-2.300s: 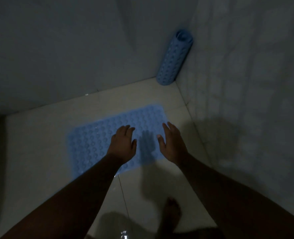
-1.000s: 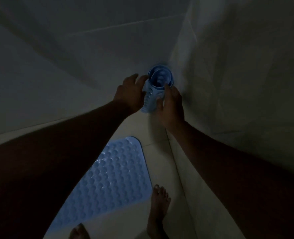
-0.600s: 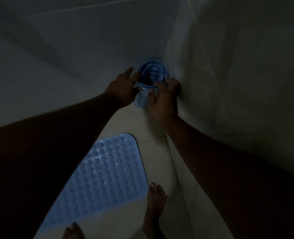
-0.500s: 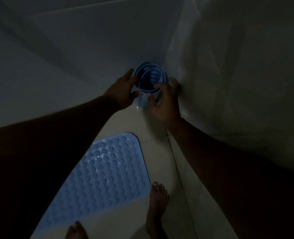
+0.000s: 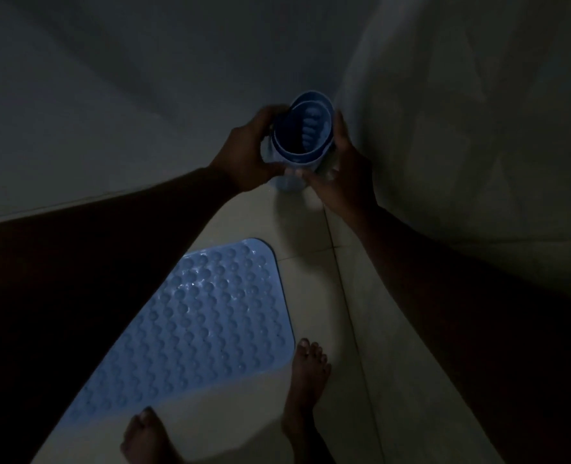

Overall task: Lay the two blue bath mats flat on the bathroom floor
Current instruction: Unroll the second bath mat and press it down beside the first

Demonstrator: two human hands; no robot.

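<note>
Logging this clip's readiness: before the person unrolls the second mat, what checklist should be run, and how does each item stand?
1. Left hand grips the rolled mat: ok.
2. Right hand grips it too: ok.
3. Flat mat lies flat: ok where visible; the left arm hides part.
4. Floor space enough for unrolling: cannot tell, dim and partly hidden.
5. Right foot clear of the bare strip by the wall: not ok, it stands there.
</note>
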